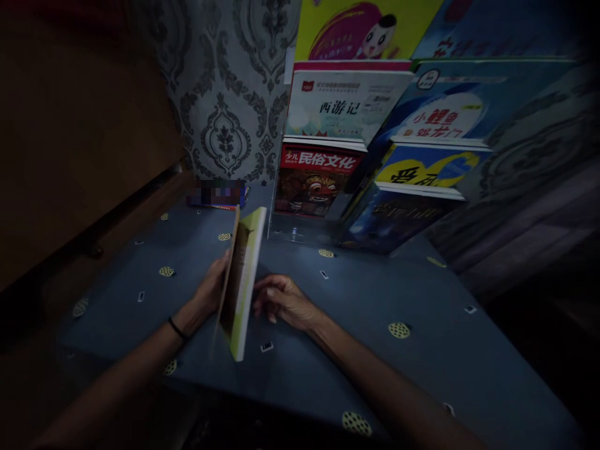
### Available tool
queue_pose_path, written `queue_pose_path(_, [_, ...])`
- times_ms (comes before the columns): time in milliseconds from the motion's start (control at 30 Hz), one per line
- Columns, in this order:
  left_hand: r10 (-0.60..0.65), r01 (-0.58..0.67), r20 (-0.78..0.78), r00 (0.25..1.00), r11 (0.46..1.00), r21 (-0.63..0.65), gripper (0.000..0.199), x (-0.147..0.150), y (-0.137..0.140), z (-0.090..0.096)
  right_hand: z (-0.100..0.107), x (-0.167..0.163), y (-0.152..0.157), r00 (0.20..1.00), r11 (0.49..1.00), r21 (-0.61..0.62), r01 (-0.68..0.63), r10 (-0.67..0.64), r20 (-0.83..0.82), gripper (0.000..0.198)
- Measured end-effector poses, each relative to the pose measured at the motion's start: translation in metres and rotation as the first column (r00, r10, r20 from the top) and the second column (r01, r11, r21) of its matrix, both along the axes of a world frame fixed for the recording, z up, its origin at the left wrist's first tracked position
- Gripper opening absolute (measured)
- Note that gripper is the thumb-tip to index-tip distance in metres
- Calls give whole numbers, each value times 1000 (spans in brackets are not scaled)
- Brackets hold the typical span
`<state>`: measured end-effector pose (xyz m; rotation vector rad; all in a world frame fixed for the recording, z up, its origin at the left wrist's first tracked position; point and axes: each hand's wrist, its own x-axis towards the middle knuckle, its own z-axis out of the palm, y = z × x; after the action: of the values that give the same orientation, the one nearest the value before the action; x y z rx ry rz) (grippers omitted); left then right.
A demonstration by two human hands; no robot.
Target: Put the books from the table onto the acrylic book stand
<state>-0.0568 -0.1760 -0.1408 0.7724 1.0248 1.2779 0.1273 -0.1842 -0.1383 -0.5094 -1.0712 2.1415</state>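
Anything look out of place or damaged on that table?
Nothing looks spilled or visibly damaged. The one oddity is the item on the table, back left: a pixelated patch hides most of it, so its condition can't be told. The book in the left hand is partly open, nothing unusual.

two hands (210,289) (287,302), one held book (248,275), seven displayed books (342,103), one wristband (177,327), one table (328,340)

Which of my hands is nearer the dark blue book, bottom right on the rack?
Right. Your right hand is in front and left of the dark blue book; your left hand, holding the yellow-green book, is farther left.
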Motion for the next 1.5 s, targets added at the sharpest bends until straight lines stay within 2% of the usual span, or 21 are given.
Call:
queue_pose_path(67, [-42, 42, 18, 999, 999, 6, 43, 3, -2, 2, -1, -2, 0, 999, 999, 12, -37, 37, 17, 44])
queue_pose_path(133, [-47, 46, 24, 999, 999, 25, 46, 5, -5, 5, -2, -3, 0, 1000, 999, 24, -21, 21, 16, 46])
queue_pose_path(333, [30, -31, 14, 999, 998, 61, 51, 12, -5, 12, 3, 1, 2, 990, 991, 18, 134, -133, -45, 56])
queue_pose_path(400, [53, -49, -48, 997, 996, 75, 51, 11, -4, 10, 6, 5, 2, 983, 983, -4, 183, -183, -21, 58])
queue_pose_path(500, [92, -53, -236, 967, 985, 165, 50, 7, -1, 5, 5, 9, 3, 969, 969, -31, 245, -245, 12, 61])
queue_pose_path(567, [175, -46, -431, 885, 955, 294, 50, 5, -2, 5, 1, 10, 4, 965, 963, -53, 264, -264, 5, 58])
queue_pose_path(667, [294, 93, -691, 660, 881, 464, 40, 5, -7, 13, -4, 9, 5, 963, 960, -89, 264, -268, -32, 50])
queue_pose_path(733, [247, 237, -787, 565, 865, 442, 33, 8, -12, 25, -7, 9, 6, 964, 962, -93, 257, -262, -45, 53])
queue_pose_path(800, [127, 336, -831, 542, 873, 352, 36, 12, -16, 39, -8, 9, 6, 966, 965, -62, 256, -257, -24, 65])
queue_pose_path(867, [5, 392, -834, 551, 881, 264, 42, 14, -18, 53, -10, 9, 6, 962, 963, -10, 271, -271, 24, 75])
queue_pose_path(967, [-178, 457, -795, 580, 879, 137, 49, 17, -16, 68, -13, 8, 7, 945, 949, 67, 307, -313, 94, 76])
queue_pose_path(1167, [-294, 463, -702, 649, 884, 59, 43, 23, -15, 76, -14, 8, 7, 926, 922, 204, 329, -357, 119, 76])
queue_pose_path(1300, [-408, 475, -580, 705, 879, -41, 45, 16, -16, 72, -11, 10, 5, 927, 929, 162, 333, -354, 123, 74])
queue_pose_path(1400, [-425, 439, -475, 770, 894, -87, 40, 9, -17, 70, -11, 9, 5, 923, 931, 90, 354, -363, 128, 71])
queue_pose_path(1500, [-397, 408, -472, 787, 909, -86, 36, 7, -18, 70, -10, 7, 6, 926, 933, 54, 356, -360, 119, 69])
